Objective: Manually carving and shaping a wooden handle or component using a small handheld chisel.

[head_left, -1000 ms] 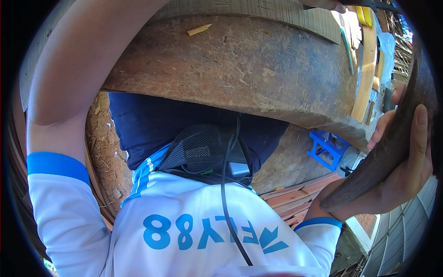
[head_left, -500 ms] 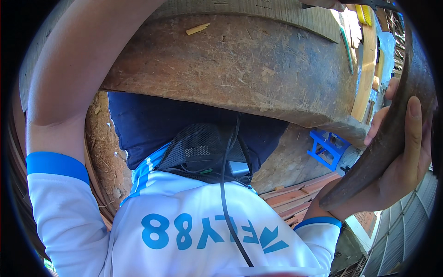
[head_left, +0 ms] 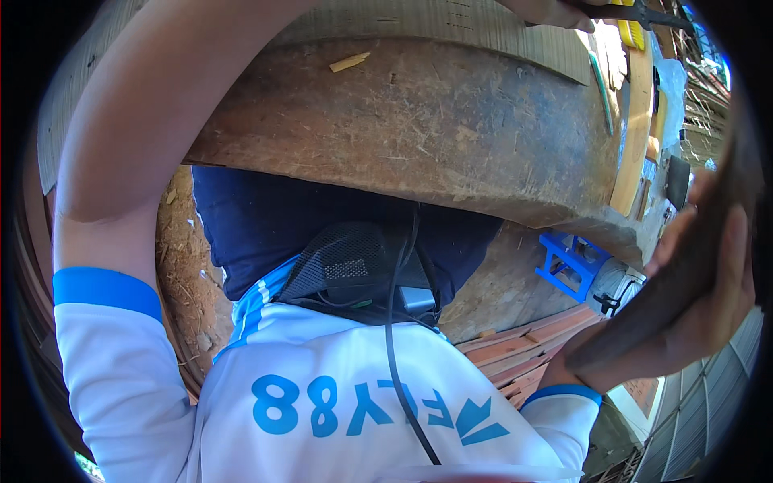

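Observation:
At the top edge, my left hand (head_left: 554, 13) has its fingers curled round a dark bar-like tool (head_left: 636, 14), most of which is cut off by the edge of the picture. My left arm reaches up and over from the left. At the far right, my right hand (head_left: 729, 278) grips a long, dark brown, curved piece (head_left: 672, 302), its thumb lying along the near face and fingers on the other side. Motion smears this hand and the piece, and the rim hides its upper end. A thick brown wooden bench (head_left: 419, 121) stands before me, with a pale grained board (head_left: 386, 22) along its far side.
A wood chip (head_left: 349, 62) lies on the bench. To the right are a light wooden strip (head_left: 636, 129), a yellow brush (head_left: 631, 34) and a thin green stick (head_left: 602, 92). Below stand a blue plastic stool (head_left: 572, 266) and stacked reddish planks (head_left: 523, 342). A black cable (head_left: 393, 346) hangs down my front.
The dark curved piece and my right hand have shifted a little down and right and are now blurred. My left hand with the bar-like tool shows slightly lower in the picture.

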{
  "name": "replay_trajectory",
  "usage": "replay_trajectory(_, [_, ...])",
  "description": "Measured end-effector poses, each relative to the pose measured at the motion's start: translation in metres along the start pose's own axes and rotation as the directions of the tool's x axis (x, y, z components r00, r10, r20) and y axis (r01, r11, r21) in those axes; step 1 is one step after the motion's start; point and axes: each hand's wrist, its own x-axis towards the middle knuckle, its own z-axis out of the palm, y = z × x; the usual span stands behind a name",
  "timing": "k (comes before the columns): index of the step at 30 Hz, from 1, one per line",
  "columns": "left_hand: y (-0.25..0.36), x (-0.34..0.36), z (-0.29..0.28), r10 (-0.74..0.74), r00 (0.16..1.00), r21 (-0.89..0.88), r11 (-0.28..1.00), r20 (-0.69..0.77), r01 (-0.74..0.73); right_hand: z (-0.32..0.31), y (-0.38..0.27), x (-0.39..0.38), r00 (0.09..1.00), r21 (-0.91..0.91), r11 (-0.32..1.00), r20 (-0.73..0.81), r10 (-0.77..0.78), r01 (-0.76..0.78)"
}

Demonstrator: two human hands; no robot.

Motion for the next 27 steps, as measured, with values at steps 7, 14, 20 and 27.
replay_trajectory(7, [-0.010,-0.002,-0.008,0.008,0.983,-0.056,0.998,-0.182,-0.019,0.013,0.016,-0.023,0.955,0.061,0.954,0.058,0.289,-0.293])
replay_trajectory(14, [-0.011,-0.001,-0.012,-0.089,0.991,-0.049,0.995,-0.099,0.084,0.033,0.027,-0.033,0.984,0.109,0.980,0.089,0.157,-0.166])
replay_trajectory(20, [-0.014,-0.003,-0.010,-0.010,0.997,0.030,0.999,-0.073,0.012,0.039,0.024,-0.028,0.988,0.066,0.987,0.072,0.139,-0.144])
replay_trajectory(27, [-0.011,-0.003,-0.008,-0.040,0.997,-0.014,0.999,-0.069,0.039,0.044,0.020,-0.029,0.982,0.103,0.983,0.127,0.140,-0.153])
